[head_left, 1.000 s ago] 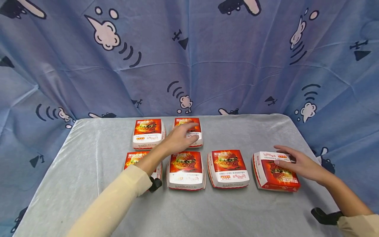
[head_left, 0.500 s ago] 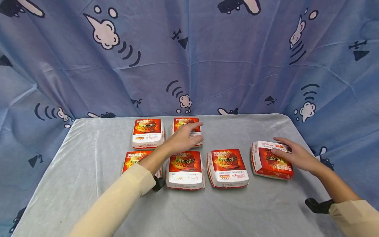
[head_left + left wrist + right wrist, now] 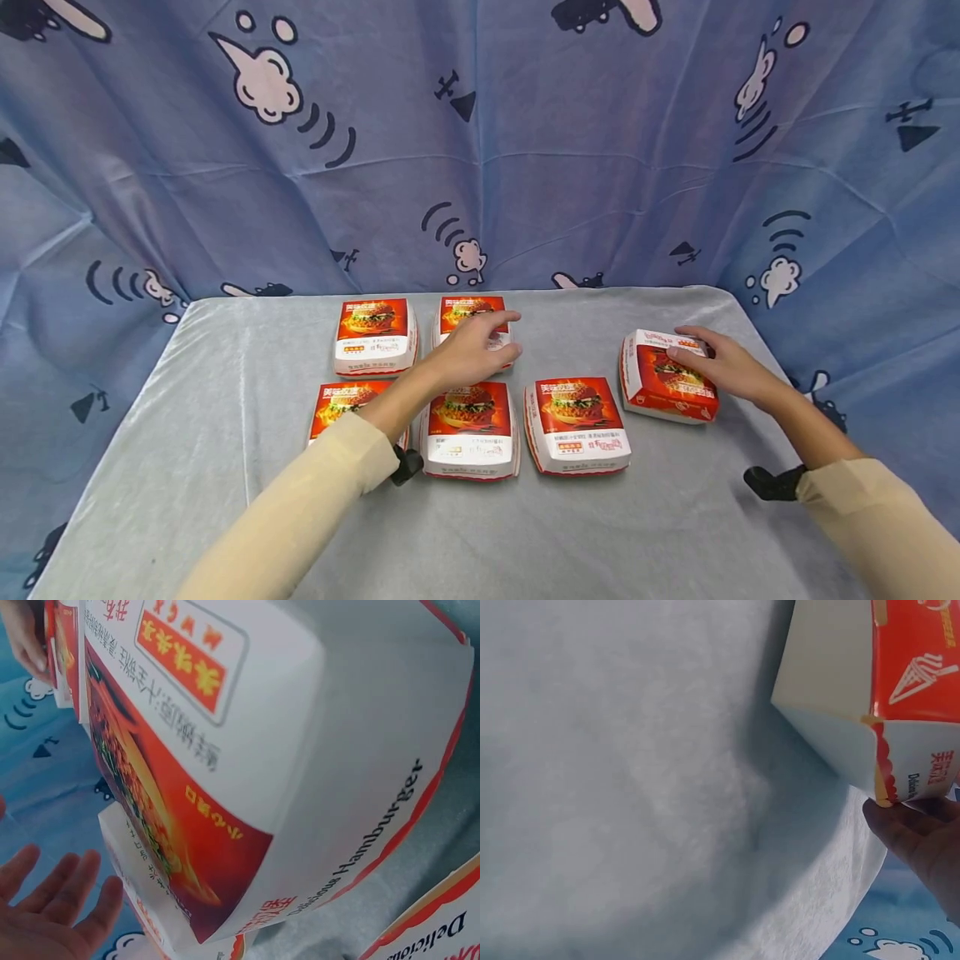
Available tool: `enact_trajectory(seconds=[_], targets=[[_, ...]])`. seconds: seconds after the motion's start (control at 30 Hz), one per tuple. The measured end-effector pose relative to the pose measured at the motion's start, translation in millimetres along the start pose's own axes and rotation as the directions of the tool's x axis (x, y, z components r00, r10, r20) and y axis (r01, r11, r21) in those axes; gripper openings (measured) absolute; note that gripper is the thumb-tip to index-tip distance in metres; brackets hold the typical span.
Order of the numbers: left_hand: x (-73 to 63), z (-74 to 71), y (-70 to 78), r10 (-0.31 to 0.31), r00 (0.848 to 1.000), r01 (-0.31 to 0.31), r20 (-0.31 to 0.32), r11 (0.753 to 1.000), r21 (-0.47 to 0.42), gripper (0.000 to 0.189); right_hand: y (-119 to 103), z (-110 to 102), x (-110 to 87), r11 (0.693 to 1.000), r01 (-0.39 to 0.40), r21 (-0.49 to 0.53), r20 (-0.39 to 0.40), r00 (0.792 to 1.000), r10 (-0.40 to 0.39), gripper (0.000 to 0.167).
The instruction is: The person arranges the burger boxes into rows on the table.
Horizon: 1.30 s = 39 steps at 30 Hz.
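My right hand [image 3: 723, 367] grips a red-and-white hamburger box [image 3: 656, 375] by its right side, thumb on the lid and fingers at the far edge. Up close in the right wrist view, fingertips [image 3: 885, 821] press the lower edge of that carton, whose shadow falls on the cloth. Meanwhile my left hand [image 3: 472, 346] hovers with fingers spread over the back middle hamburger box [image 3: 471, 308], partly covering it. From the left wrist view, those relaxed fingers [image 3: 71, 892] show beside a box, with nothing held. A nearer carton [image 3: 300, 735] fills much of that view.
Several matching boxes lie on the grey cloth-covered table [image 3: 225, 467]: a back left box [image 3: 372, 333], a front left box [image 3: 341, 404] partly under the left forearm, a front middle box [image 3: 470, 433] and a front right box [image 3: 577, 425]. Behind hangs a blue patterned curtain [image 3: 570, 208].
My right hand has carried its hamburger box away from me and to the left, toward the back row. The left hand has shifted slightly right; the other boxes stay put.
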<state>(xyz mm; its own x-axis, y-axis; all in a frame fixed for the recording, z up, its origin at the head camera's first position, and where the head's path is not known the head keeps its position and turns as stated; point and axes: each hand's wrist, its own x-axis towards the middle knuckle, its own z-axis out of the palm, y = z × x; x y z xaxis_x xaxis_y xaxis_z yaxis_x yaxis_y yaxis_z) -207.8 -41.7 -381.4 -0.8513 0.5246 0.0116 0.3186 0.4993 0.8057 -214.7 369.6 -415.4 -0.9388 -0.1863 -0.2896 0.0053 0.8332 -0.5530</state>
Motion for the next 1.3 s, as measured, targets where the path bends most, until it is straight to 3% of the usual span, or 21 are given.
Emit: enact_trajectory(seconds=[0.23,0.5,0.9,1.3], targets=[[-1.5,-0.1,0.4,-0.018,1.000,0.018,-0.006,0.999,-0.032,0.048,-9.9,2.5,14.7,0.999,-0.015,0.032,-0.012,1.000,0.015,0.080],[0.9,3.6,0.6,-0.005,1.000,0.005,0.000,0.999,0.050,0.052,-23.1,6.1,30.5,0.999,-0.034,0.025,-0.023,0.999,0.035,0.083],[5.0,9.9,4.9,-0.030,0.999,0.029,0.020,0.999,0.024,0.055,-41.5,11.4,51.0,0.998,-0.039,0.055,-0.040,0.998,0.041,0.084],[10.2,14.6,10.7,-0.018,0.999,0.017,0.049,1.000,0.013,0.056,-63.4,21.9,60.5,1.000,0.001,0.013,-0.075,0.997,0.000,0.071]])
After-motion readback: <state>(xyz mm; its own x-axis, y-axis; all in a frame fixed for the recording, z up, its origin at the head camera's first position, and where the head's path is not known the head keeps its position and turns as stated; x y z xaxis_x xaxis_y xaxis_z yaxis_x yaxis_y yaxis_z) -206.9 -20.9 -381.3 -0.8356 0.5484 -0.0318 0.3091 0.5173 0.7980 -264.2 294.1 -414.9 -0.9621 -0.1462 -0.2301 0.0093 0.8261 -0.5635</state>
